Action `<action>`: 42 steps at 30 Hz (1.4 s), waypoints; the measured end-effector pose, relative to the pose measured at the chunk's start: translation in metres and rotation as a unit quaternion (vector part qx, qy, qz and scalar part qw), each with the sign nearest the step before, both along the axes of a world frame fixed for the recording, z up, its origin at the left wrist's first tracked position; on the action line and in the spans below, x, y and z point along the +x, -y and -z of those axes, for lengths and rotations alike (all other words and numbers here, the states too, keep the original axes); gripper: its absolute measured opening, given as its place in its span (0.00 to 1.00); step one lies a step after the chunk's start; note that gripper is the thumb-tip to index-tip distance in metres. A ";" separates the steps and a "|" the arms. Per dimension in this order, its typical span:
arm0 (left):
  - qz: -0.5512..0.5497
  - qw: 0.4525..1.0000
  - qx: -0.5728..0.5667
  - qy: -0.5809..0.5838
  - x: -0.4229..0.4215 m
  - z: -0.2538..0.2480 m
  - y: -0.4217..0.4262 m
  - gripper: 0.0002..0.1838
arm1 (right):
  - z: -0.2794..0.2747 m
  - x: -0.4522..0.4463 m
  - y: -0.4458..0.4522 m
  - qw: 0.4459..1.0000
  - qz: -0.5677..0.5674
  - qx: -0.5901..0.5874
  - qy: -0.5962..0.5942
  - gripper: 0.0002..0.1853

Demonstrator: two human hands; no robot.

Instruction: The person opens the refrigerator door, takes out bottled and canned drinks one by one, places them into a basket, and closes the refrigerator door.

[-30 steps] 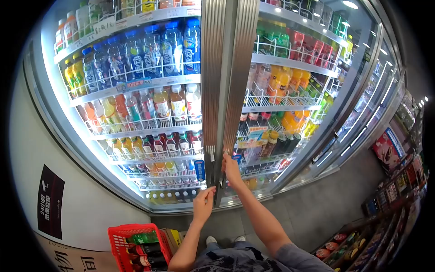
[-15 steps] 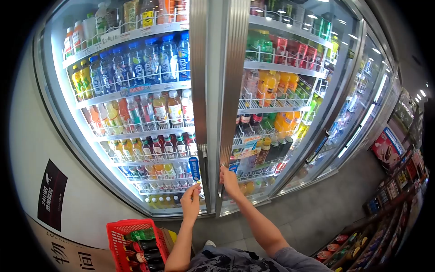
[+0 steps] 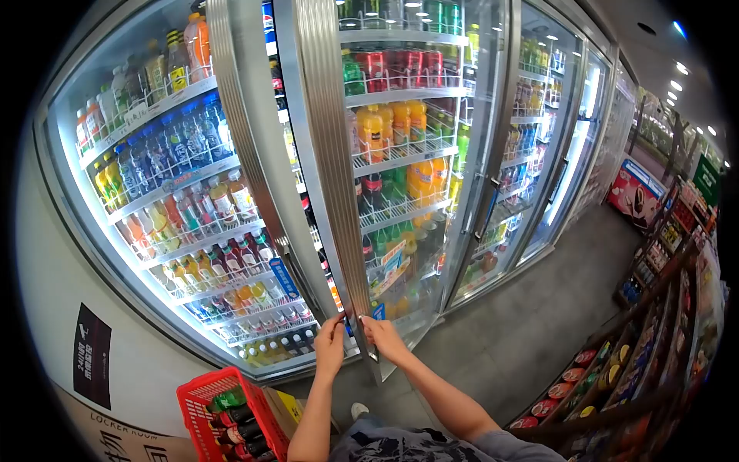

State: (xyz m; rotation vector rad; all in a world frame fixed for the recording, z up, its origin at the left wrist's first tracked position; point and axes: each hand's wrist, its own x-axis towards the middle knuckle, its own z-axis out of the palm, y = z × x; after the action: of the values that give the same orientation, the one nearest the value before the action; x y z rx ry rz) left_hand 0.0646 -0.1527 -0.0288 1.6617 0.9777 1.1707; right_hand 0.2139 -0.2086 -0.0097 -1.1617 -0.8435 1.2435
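A glass cooler door point(image 3: 327, 177) with a wide metal frame stands partly open, and bottles show in the gap beside it. Low on that frame, my right hand point(image 3: 386, 343) is closed around the handle. My left hand point(image 3: 329, 350) is closed at the door's free edge, fingertips bent against it by the gap; the exact contact is partly hidden. To the left is a second cooler door point(image 3: 231, 100), shut, with a blue handle label point(image 3: 283, 277). Orange drink bottles point(image 3: 375, 129) and red cans point(image 3: 376, 68) show through the open door's glass.
A red basket point(image 3: 187, 412) holding several bottles stands at lower left, next to a cardboard box point(image 3: 283, 406). More glass cooler doors point(image 3: 493, 154) run off to the right. Shelves of packaged goods point(image 3: 608, 377) line the right side, across the grey floor point(image 3: 493, 346).
The right-hand cooler door has swung outward and a gap has opened at its edge. My left hand has come up to that edge. The view has turned right.
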 end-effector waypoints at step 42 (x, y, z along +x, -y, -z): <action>0.424 0.872 -0.230 0.089 0.221 0.006 0.079 0.23 | -0.013 0.176 0.128 0.902 0.371 0.133 0.178 0.13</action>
State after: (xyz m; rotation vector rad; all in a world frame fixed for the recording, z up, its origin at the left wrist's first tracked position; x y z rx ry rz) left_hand 0.2856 -0.2322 -0.0346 1.3192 0.2801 0.4276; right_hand 0.3899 -0.3364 0.0029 -1.3235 -0.6964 0.2811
